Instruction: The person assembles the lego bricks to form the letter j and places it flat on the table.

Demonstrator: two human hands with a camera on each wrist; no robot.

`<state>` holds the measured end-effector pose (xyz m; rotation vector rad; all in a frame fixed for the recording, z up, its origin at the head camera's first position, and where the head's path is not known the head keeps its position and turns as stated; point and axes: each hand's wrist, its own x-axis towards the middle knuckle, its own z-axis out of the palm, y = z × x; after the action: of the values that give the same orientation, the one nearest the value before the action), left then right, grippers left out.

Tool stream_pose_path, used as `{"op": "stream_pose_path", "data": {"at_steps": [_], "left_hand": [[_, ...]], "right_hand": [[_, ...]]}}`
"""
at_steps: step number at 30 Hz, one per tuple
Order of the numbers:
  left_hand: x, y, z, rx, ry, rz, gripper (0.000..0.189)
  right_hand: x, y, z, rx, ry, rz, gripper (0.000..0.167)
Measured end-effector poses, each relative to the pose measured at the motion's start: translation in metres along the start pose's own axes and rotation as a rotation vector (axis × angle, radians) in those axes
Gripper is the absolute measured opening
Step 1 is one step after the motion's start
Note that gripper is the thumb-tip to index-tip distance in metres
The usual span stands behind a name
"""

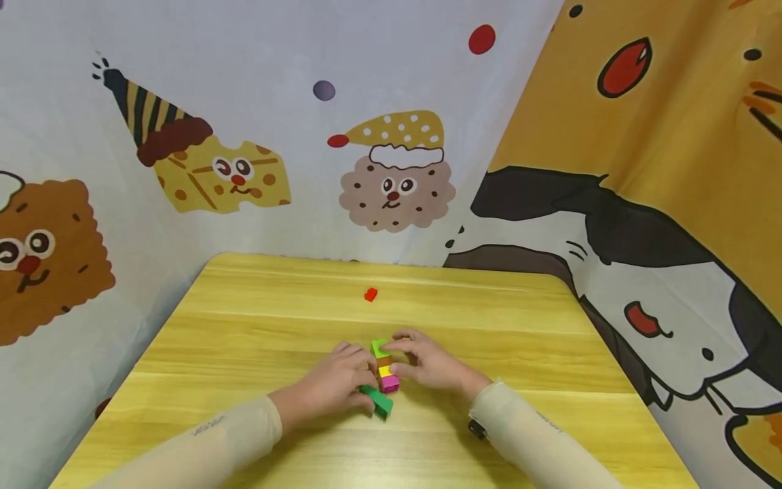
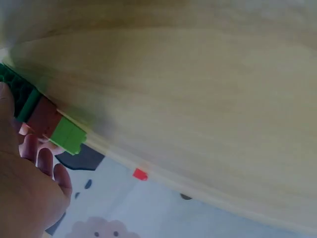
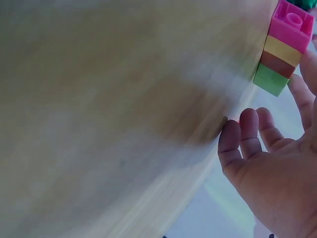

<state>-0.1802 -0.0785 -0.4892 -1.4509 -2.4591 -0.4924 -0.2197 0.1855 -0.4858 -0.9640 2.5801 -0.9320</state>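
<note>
A row of joined toy bricks lies on the table: lime (image 1: pixel 379 348), brown (image 1: pixel 384 361), yellow (image 1: pixel 386 371) and pink (image 1: pixel 389 384). The pink brick's hollow underside shows in the right wrist view. My left hand (image 1: pixel 334 382) pinches a dark green brick (image 1: pixel 380 402) between thumb and forefinger, slanted beside the pink end. Its other fingertips are close to the row's left side. My right hand (image 1: pixel 435 362) holds the row from the right, thumb near the yellow brick and forefinger at the lime end. Its remaining fingers (image 3: pixel 248 134) are loosely bent and apart from the bricks.
A small red brick (image 1: pixel 370 294) lies farther back on the wooden table (image 1: pixel 275 305). Behind the table's far edge hangs a cloth (image 1: pixel 293 41) printed with cartoon figures.
</note>
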Motion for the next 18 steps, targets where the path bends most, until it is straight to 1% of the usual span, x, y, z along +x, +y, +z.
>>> {"op": "stream_pose_path", "data": {"at_steps": [2,5,8,12,16,18], "left_hand": [[0.0011,-0.0001,-0.0011,-0.01,-0.011,-0.062,0.033],[0.0018,0.0007,-0.0004,-0.014,-0.01,-0.113,0.032],[0.0027,0.0023,-0.0001,-0.017,-0.004,-0.136,0.031],[0.0028,0.0029,0.002,-0.031,0.01,-0.155,0.029],[0.002,0.0028,0.0052,-0.031,0.012,-0.163,0.031],[0.0018,0.0032,0.0062,-0.03,0.011,-0.168,0.033]], "right_hand": [[0.0004,-0.0009,-0.0002,-0.027,0.018,-0.017,0.038],[0.0016,-0.001,-0.0012,-0.042,0.044,-0.031,0.03],[0.0031,-0.0014,-0.0017,-0.066,0.05,-0.031,0.023],[0.0056,-0.0034,-0.0004,-0.066,0.032,-0.02,0.017],[0.0083,-0.005,0.0027,-0.062,0.023,-0.012,0.018],[0.0102,-0.0054,0.0038,-0.056,0.031,-0.019,0.022]]}}
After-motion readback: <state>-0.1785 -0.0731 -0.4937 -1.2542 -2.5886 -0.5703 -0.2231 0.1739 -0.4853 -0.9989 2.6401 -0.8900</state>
